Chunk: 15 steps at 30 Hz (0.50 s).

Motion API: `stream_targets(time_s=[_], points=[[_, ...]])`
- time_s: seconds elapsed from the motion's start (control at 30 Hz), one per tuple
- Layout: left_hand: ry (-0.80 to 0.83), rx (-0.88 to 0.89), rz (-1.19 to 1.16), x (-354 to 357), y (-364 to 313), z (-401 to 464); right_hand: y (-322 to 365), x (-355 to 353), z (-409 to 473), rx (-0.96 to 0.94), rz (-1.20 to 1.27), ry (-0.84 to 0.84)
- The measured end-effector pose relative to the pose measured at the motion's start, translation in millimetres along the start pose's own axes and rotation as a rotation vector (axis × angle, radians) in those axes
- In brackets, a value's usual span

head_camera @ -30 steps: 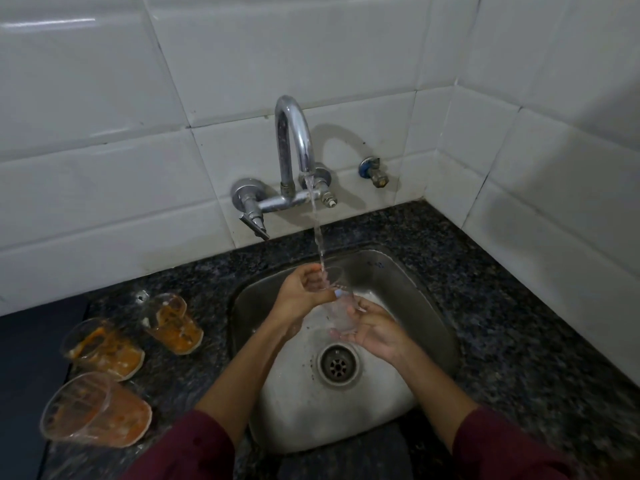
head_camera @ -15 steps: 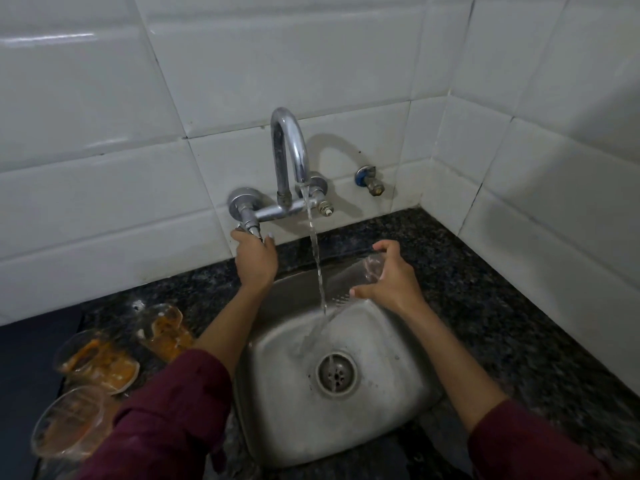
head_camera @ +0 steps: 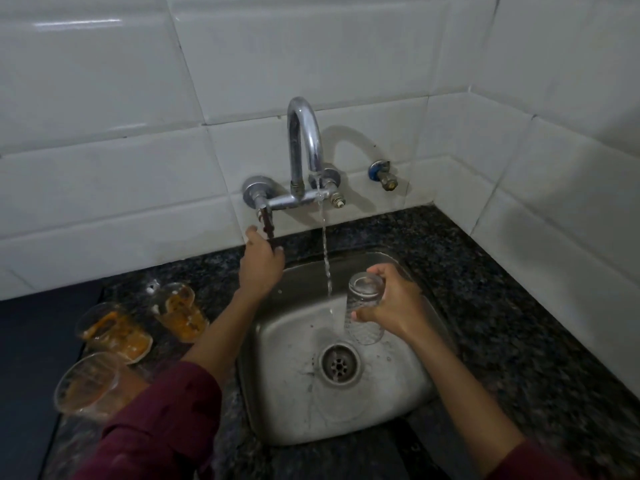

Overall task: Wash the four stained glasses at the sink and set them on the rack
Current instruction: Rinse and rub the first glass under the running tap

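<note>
My right hand grips a clear glass held upside down over the steel sink, just right of a thin water stream falling from the tap. My left hand is closed on the tap's lever handle, which hangs downward. Three stained glasses lie on the dark counter left of the sink: one with orange residue at the back, one in the middle, and one nearest me, partly behind my left sleeve.
White tiled walls meet in a corner at the right. A small blue-capped valve sticks out of the wall right of the tap. Speckled dark granite counter surrounds the sink. The drain is in the sink's middle. No rack is in view.
My left hand left the glass, reached the tap handle and has turned it downward. My right hand carried the glass right of the stream and tipped it mouth down. The stream has thinned.
</note>
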<state>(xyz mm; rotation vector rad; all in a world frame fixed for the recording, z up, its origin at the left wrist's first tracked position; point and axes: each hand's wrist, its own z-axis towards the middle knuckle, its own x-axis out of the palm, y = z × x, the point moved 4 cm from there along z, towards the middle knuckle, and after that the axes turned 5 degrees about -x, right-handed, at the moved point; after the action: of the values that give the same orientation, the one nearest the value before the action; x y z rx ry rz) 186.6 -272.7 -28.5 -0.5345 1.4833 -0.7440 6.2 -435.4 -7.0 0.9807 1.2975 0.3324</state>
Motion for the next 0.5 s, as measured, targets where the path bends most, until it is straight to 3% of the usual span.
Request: stream_targets(time_s=[0.23,0.4,0.5], points=[[0.010,-0.043,-0.121,-37.9,33.9,-40.6,71.4,27.9,-0.2,-0.181,-0.019,0.091],[-0.132,-0.085,-0.412,-131.1,64.4,-45.9,175.9,82.9,14.1,-0.422,-0.046,0.092],[-0.280,-0.101,-0.471,-204.1,101.1,-55.2,248.4,135.3,17.0,-0.556,-0.047,0.148]])
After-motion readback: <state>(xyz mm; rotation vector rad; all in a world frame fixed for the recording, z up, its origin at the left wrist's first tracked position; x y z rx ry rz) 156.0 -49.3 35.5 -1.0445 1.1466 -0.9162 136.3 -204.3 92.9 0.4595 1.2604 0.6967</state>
